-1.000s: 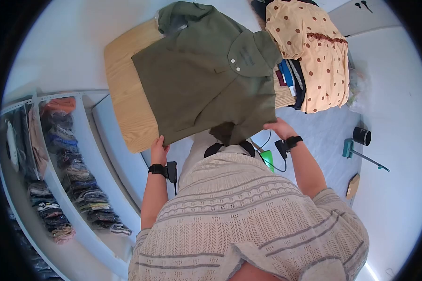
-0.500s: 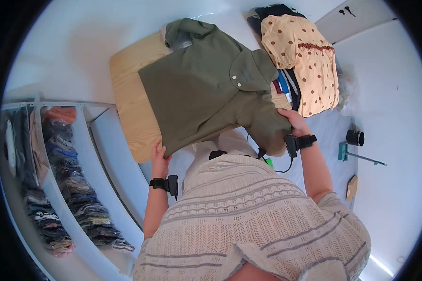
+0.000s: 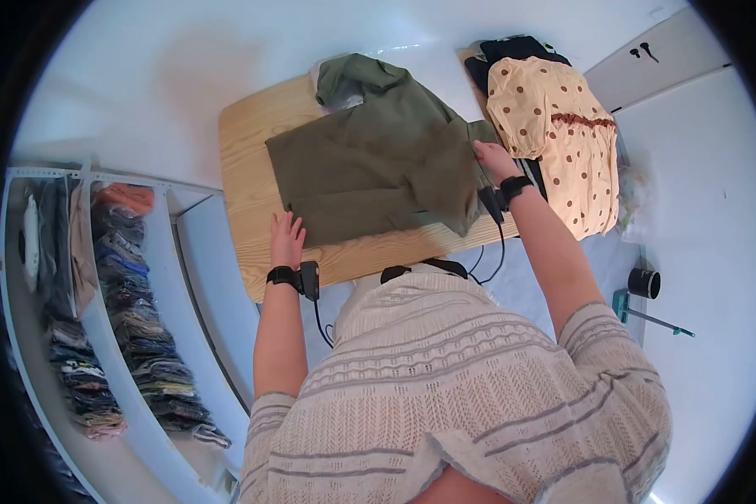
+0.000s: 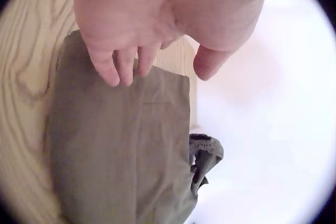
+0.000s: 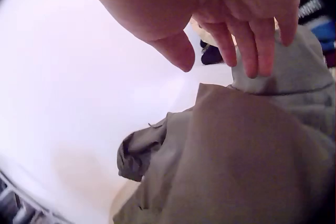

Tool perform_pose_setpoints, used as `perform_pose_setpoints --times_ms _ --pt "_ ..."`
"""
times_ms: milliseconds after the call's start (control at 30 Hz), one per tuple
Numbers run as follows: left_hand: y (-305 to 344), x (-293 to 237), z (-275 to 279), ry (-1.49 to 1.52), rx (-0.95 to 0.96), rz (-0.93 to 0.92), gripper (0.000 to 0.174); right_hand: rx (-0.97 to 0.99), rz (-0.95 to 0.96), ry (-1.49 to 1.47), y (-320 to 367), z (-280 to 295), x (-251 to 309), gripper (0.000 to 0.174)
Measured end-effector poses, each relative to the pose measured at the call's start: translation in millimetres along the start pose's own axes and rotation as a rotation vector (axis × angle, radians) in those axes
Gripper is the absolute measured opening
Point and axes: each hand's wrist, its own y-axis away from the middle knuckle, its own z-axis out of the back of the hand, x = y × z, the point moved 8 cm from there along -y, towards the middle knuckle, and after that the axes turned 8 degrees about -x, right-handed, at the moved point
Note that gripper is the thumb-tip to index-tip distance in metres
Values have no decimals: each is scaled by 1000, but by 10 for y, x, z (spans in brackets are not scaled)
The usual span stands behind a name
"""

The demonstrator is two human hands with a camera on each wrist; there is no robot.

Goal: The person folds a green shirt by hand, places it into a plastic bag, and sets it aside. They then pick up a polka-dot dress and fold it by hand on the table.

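Note:
An olive-green shirt (image 3: 361, 160) lies on the wooden table (image 3: 248, 181), its near side folded over toward the middle. One sleeve (image 3: 370, 71) sticks out at the far side. My left hand (image 3: 287, 244) is at the shirt's near left corner with fingers extended; in the left wrist view its fingertips (image 4: 126, 79) overlap the cloth and the thumb stands apart. At the collar end is my right hand (image 3: 496, 161). The right wrist view shows its fingers (image 5: 249, 58) loosely extended over the collar (image 5: 283, 66), thumb apart, pinching nothing. The fold hides the collar's white buttons.
Right of the shirt, a cream garment with brown dots (image 3: 575, 168) lies on a pile of dark clothes (image 3: 521, 50). Shelves (image 3: 164, 311) of bagged, folded clothes stand at the left. A black bin (image 3: 644, 283) and a green-headed broom (image 3: 659, 322) are at the right.
My right hand has carried the shirt's near side up and over, away from my body, covering the collar buttons, and its fingers have loosened. My left hand has let go of the hem corner.

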Motion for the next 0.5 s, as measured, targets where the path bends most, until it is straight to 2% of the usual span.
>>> perform_pose_setpoints --times_ms 33,100,133,200,233,267,333,367,433,500 --pt "39 24 -37 -2 -3 2 33 -139 271 295 -12 117 156 42" --pt "167 88 -209 -270 195 -28 35 -112 374 416 44 250 -20 34" --pt "203 121 -193 -275 196 -24 35 -79 300 451 11 347 -288 33" --pt "342 329 -227 -557 344 30 33 -22 128 451 74 499 -849 32" --pt "385 395 -209 -560 349 36 33 1 37 414 199 547 -1027 33" --pt "432 470 -202 -574 370 51 31 -5 31 414 301 581 -1120 33" --pt "525 563 -263 -656 394 88 31 74 -388 80 598 410 -1437 37" --pt "566 568 -336 -663 398 91 31 70 -392 75 657 334 -1424 37" --pt "700 626 -597 -720 573 81 32 163 -590 -194 824 64 -1490 43" --pt "817 644 -878 -733 647 88 33 172 -629 -219 837 -36 -1493 41"
